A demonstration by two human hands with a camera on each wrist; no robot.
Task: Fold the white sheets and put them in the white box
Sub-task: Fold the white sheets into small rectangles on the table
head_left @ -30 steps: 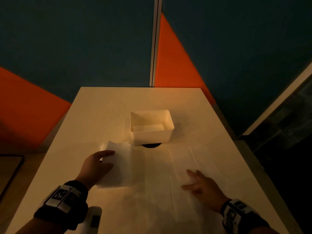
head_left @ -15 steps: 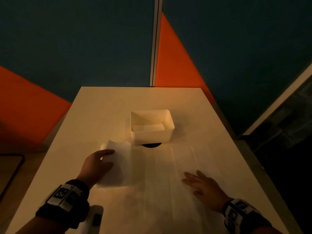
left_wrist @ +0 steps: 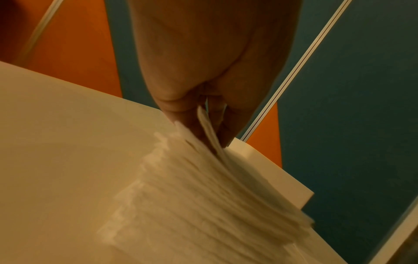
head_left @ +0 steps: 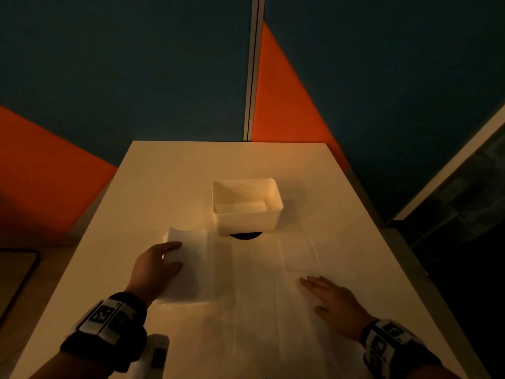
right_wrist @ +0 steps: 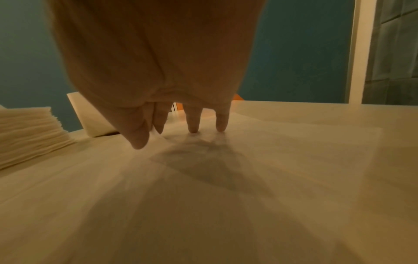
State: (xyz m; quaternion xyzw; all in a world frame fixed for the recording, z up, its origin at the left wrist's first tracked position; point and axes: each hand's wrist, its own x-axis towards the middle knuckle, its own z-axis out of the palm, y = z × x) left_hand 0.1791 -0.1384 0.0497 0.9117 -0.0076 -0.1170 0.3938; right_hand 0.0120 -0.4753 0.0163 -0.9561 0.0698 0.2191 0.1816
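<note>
The white box (head_left: 247,224) stands mid-table with one folded sheet (head_left: 240,207) lying inside. To its left is a stack of white sheets (head_left: 191,269), also in the left wrist view (left_wrist: 203,187). My left hand (head_left: 175,255) rests on the stack and pinches the edge of its top sheet (left_wrist: 204,123) between thumb and fingers. A large creased sheet (head_left: 259,296) lies spread flat in front of the box. My right hand (head_left: 322,294) presses on it with straight fingers (right_wrist: 193,123). The right wrist view also shows the stack (right_wrist: 27,135) and the box (right_wrist: 90,117).
A black round hole (head_left: 246,236) in the white table (head_left: 177,173) shows under the box's near side. The table ends at blue and orange wall panels (head_left: 287,105) at the back. Its right edge (head_left: 382,228) drops to a dark floor.
My right hand has flattened its fingers onto the spread sheet and shifted slightly. The left hand stays on the stack.
</note>
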